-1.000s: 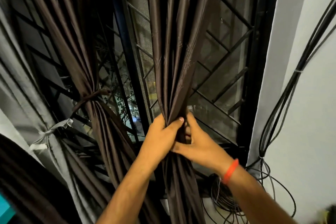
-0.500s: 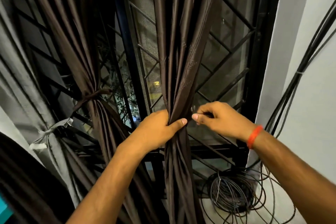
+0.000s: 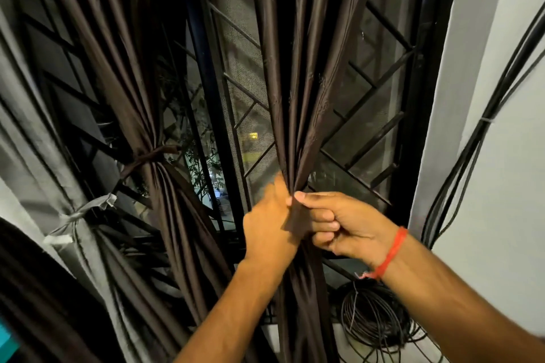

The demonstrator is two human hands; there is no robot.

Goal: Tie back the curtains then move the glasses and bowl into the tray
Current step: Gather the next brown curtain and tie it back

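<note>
my left hand (image 3: 269, 233) has its grip wrapped round the gathered brown curtain (image 3: 298, 91) at its waist, bunching the folds. my right hand (image 3: 348, 227) comes in from the right w/ fingers curled, touching the same bunch; it looks like it's pinching something thin, but i can't tell if a tie strap is in there. the curtain to the left (image 3: 147, 115) is already cinched w/ its tie (image 3: 147, 156). glasses, bowl and tray aren't in view (so that part's not begun, i'd say).

risk: if my left grip loosens, the slick folds prob slide and fan out, undoing the bunch. the window grille (image 3: 365, 138) is just behind, so knuckles could snag it. some room to the right before the wall (image 3: 486, 97); the cable coil (image 3: 374, 315) sits low, near right.
</note>
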